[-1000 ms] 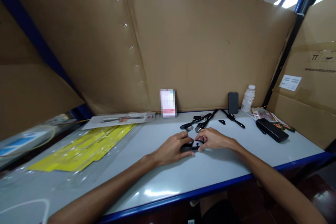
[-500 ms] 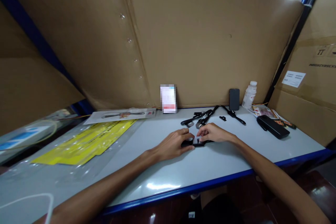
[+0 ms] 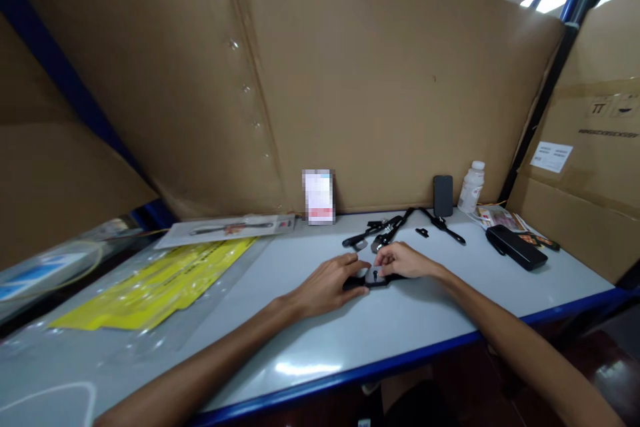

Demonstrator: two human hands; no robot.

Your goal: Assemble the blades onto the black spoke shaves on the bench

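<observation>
Black part [image 3: 374,278], btwn L fingers [image 3: 351,266], R fingers [image 3: 388,258]

Print on the cardboard box [image 3: 590,147] is illegible.

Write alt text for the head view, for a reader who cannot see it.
The left hand steadies a small black part on a grey table while the right hand pinches at its top. Loose black parts, a white bottle and cardboard walls stand behind.
</observation>
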